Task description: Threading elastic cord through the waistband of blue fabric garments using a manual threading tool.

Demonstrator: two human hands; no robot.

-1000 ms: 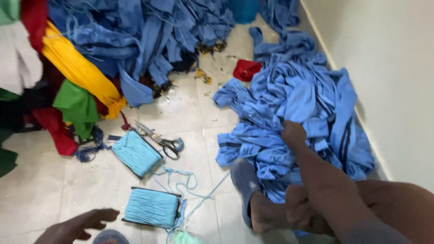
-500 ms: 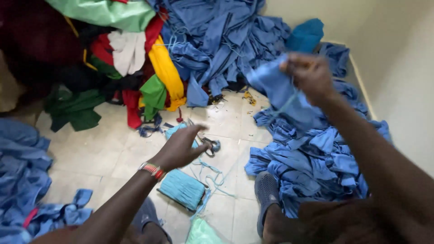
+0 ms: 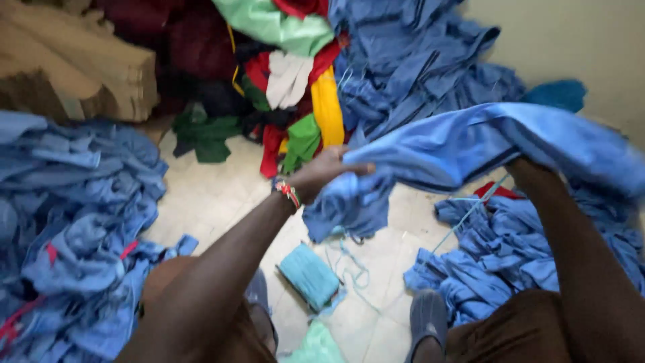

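Observation:
I hold a blue cloth piece (image 3: 484,144) stretched in the air between both hands. My left hand (image 3: 322,173), with a beaded band at its wrist, grips the cloth's left end, which hangs down in folds. My right hand is hidden under the cloth's right part; only the right forearm (image 3: 571,249) shows, rising into it. Below the cloth, on the pale tiled floor (image 3: 215,195), lies a folded teal cloth bundle (image 3: 309,274) with a thin blue thread (image 3: 349,262) beside it.
A heap of blue cloth (image 3: 74,228) lies at the left, another (image 3: 484,269) at the right, a third (image 3: 416,60) at the back. Mixed red, green, yellow and white fabrics (image 3: 295,87) pile up behind. Cardboard (image 3: 74,67) stands at the back left. My grey shoe (image 3: 426,316) rests below.
The right hand has lifted the blue piece higher and spread it out. My left hand left the floor by the scissors and took the cloth's left end. The view tilted leftward.

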